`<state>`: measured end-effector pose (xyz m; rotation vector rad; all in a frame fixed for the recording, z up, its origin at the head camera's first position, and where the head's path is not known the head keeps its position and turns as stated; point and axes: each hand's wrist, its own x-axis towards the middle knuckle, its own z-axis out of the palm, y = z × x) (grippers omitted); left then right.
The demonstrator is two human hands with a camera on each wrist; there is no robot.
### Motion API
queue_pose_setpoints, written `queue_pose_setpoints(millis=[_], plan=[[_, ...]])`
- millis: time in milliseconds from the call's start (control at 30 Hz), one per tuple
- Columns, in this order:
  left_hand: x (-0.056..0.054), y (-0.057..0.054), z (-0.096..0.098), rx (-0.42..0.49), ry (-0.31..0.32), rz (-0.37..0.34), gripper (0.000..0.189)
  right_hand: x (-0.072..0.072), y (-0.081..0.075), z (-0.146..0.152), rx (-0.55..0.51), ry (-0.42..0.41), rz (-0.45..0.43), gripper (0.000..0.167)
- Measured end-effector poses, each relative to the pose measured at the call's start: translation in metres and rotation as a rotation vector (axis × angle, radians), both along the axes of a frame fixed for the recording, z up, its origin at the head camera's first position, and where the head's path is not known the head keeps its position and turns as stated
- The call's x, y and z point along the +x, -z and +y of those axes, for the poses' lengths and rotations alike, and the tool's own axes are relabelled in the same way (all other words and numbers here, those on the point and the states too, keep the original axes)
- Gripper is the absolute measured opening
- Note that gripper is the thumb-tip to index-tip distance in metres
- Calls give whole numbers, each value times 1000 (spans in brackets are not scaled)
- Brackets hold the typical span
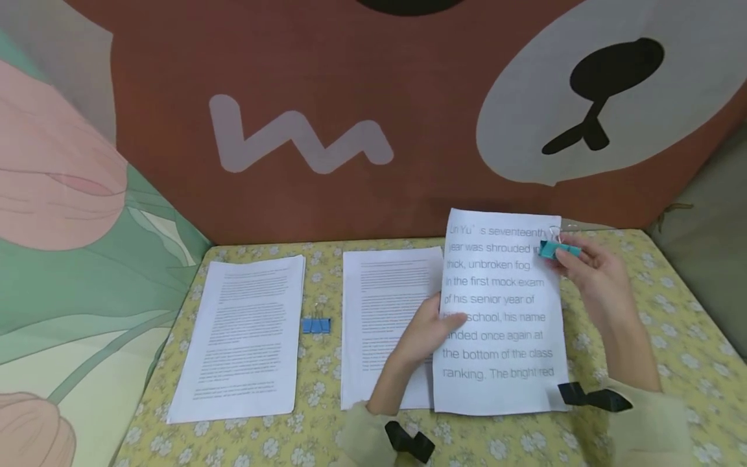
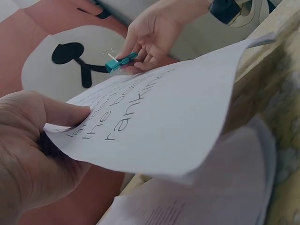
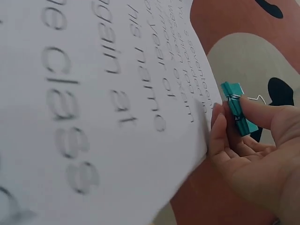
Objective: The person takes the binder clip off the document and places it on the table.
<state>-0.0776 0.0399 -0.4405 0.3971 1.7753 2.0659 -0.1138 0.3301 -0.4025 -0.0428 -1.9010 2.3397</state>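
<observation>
My left hand [image 1: 428, 331] pinches the left edge of a stack of large-print paper [image 1: 496, 305], thumb on the front, and holds it raised off the table. In the left wrist view the stack [image 2: 159, 122] bends slightly, its lower edge toward me. At the stack's upper right edge, my right hand [image 1: 601, 272] holds a teal binder clip [image 1: 560, 250] between thumb and fingers. One wire handle of the clip [image 3: 239, 108] sticks out in the right wrist view. Whether the clip's mouth is around the paper cannot be told.
A small-print paper stack [image 1: 248, 337] lies at the table's left. Beside it is a blue binder clip [image 1: 316, 325]. Another printed stack [image 1: 385, 324] lies partly behind the raised paper. A floral cloth [image 1: 315, 389] covers the table, and a brown patterned panel [image 1: 327, 207] stands behind it.
</observation>
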Motion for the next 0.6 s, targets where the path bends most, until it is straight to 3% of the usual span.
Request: queue_pose_setpoints(millis=[200,600], plan=[[4,2,19,-27,-53,-51,41,8,11,8,-104,24,-19,30],[15,11,71,-130,-229,-194,28,14,25,31,-281,108,-12,16]])
